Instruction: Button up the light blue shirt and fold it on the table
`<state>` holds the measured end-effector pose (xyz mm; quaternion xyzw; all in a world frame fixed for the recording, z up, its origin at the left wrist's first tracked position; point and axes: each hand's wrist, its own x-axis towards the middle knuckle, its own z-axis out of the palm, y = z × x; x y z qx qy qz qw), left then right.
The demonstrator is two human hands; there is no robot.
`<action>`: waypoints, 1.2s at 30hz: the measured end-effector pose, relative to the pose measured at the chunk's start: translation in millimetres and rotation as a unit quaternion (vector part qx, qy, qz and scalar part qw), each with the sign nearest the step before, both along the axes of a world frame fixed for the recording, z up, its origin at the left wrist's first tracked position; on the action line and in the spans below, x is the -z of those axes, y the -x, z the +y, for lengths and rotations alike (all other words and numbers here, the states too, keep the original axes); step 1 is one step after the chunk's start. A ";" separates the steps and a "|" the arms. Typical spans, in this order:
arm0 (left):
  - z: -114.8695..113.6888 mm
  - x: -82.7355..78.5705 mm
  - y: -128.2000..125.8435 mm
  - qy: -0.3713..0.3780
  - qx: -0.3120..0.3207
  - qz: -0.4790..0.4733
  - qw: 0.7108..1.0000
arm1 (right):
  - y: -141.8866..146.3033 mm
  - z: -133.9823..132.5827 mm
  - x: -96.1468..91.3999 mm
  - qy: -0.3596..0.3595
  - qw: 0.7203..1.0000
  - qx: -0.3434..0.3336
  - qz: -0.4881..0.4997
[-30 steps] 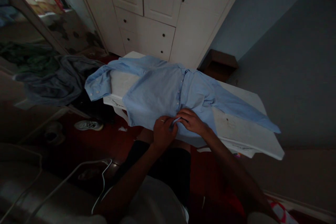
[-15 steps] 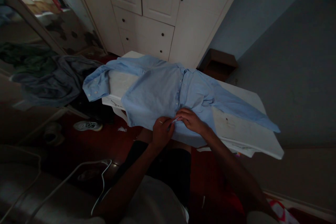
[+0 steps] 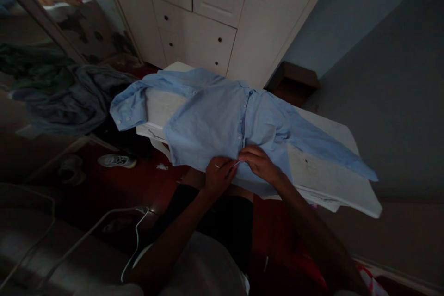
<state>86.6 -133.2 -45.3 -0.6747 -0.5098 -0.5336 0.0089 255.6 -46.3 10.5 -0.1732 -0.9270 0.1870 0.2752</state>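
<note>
A light blue button-up shirt [image 3: 208, 120] lies spread over a white table [image 3: 322, 173], its sleeves stretched out to both sides. Along its front edge, near the hem, my left hand [image 3: 219, 175] pinches the cloth, a ring showing on one finger. Right beside it my right hand [image 3: 258, 163] grips the same bit of placket with closed fingertips. Whether a button sits between the fingers is too small to tell. Several pale buttons run up the placket, and more show on the left cuff [image 3: 128, 113].
Behind the table stands a white wardrobe [image 3: 197, 32]. A small brown cabinet [image 3: 294, 81] is by the wall. Dark clothes [image 3: 76, 97] are heaped at the left. On the red floor lies a sneaker [image 3: 117, 161]; a white wire hanger [image 3: 137, 236] is at lower left.
The view has shifted a little, so the table and shirt sit slightly lower and to the right. Both hands keep pinching the shirt front near the hem, fingers slightly shifted.
</note>
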 end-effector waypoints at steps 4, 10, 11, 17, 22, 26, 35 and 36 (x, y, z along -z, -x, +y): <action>0.6 2.0 -0.7 -0.003 -0.004 -0.013 1.000 | -0.5 -0.3 2.0 -0.002 1.000 0.013 -0.006; -0.6 2.5 -2.5 -0.009 -0.034 -0.034 0.999 | 1.4 -8.4 -3.6 -0.030 0.993 0.117 0.016; -1.1 2.4 -2.9 -0.015 -0.036 -0.036 0.999 | 1.2 -12.4 -6.4 -0.042 0.990 0.135 0.016; -4.0 3.6 -6.6 -0.002 -0.036 -0.081 0.996 | 4.1 -52.7 -19.5 0.084 0.971 0.221 0.029; -5.1 5.1 -10.3 0.016 -0.034 -0.116 0.993 | 16.7 -69.0 -8.7 0.380 0.888 0.252 0.057; -5.1 7.2 -12.1 0.023 -0.025 -0.129 0.991 | 23.8 -64.5 -3.2 0.497 0.822 0.259 0.100; -5.9 3.9 -7.4 0.034 0.009 -0.143 0.989 | 23.2 -51.5 -8.2 0.571 0.779 0.236 0.106; -6.0 2.6 -7.1 0.039 0.013 -0.149 0.988 | 23.8 -51.1 -8.8 0.568 0.780 0.242 0.103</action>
